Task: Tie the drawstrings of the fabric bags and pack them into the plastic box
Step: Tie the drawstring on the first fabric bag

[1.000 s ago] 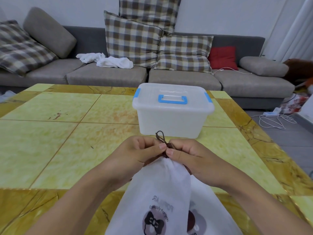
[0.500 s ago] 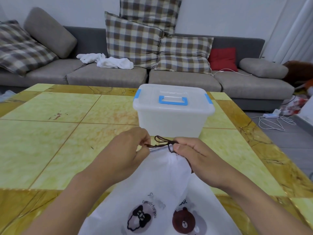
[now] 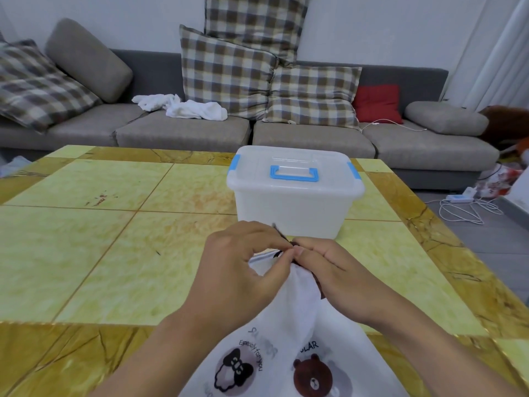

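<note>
A white fabric bag [image 3: 289, 325] printed with a bear and a sheep lies on the table edge in front of me, its neck gathered. My left hand [image 3: 243, 270] and my right hand [image 3: 335, 276] meet at the neck, both pinching the dark brown drawstring [image 3: 282, 239], of which only a short piece shows above the fingers. A second white bag seems to lie under the first; I cannot tell for sure. Just beyond the hands stands the translucent plastic box [image 3: 294, 207], lid on, with blue handle and blue side latches.
The yellow marble-pattern table [image 3: 114, 253] spreads wide to the left and right of the box. Behind it runs a grey sofa [image 3: 315, 138] with checked cushions and white cloths. A power strip and cables [image 3: 463, 207] lie on the floor at right.
The hands had pulled the drawstring apart half a second ago; now they have come back together at the bag's neck, fingertips touching, and the cord loop is mostly hidden.
</note>
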Demonstrator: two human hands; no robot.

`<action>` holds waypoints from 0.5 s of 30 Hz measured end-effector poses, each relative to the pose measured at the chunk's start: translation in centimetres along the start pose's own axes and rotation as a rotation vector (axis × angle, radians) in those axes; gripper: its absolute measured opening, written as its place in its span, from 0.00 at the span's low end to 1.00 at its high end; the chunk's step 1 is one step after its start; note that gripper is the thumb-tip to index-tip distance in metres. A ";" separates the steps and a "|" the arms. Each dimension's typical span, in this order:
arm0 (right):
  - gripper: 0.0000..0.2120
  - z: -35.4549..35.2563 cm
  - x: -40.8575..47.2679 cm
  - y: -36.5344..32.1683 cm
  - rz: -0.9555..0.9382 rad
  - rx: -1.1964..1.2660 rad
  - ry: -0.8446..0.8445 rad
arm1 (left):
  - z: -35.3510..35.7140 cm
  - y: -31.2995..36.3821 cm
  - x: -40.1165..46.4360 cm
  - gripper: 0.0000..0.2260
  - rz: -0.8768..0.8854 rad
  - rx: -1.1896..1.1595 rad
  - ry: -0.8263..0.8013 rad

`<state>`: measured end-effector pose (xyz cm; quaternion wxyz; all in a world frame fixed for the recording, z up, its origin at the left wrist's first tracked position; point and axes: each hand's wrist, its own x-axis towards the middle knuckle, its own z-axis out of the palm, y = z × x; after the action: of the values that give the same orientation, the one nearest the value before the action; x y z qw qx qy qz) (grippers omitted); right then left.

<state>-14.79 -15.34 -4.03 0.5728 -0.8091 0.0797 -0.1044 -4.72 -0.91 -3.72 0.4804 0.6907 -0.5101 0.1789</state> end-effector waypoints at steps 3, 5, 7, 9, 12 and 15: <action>0.22 -0.1 0.0 0.1 -0.001 0.010 0.010 | -0.1 0.0 0.0 0.05 -0.068 -0.032 -0.020; 0.22 -0.1 0.0 0.2 -0.002 0.018 0.010 | -0.2 0.0 0.1 0.07 -0.120 -0.060 -0.039; 0.23 -0.1 0.1 0.3 -0.002 0.015 -0.002 | -0.3 -0.1 0.1 0.09 -0.163 -0.098 -0.071; 0.21 -0.1 0.1 0.2 -0.009 0.003 -0.001 | -0.2 -0.2 0.1 0.09 -0.203 -0.159 -0.108; 0.18 -0.1 0.0 0.0 -0.037 -0.027 0.014 | -0.2 0.0 0.2 0.10 -0.379 -0.321 -0.186; 0.20 0.0 -0.1 -0.1 -0.062 -0.093 0.033 | -0.2 0.1 0.3 0.09 -0.612 -0.561 -0.247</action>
<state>-14.90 -15.28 -3.91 0.5298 -0.8350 0.0687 -0.1317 -4.62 -0.89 -3.40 0.6158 0.6690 -0.3642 -0.2013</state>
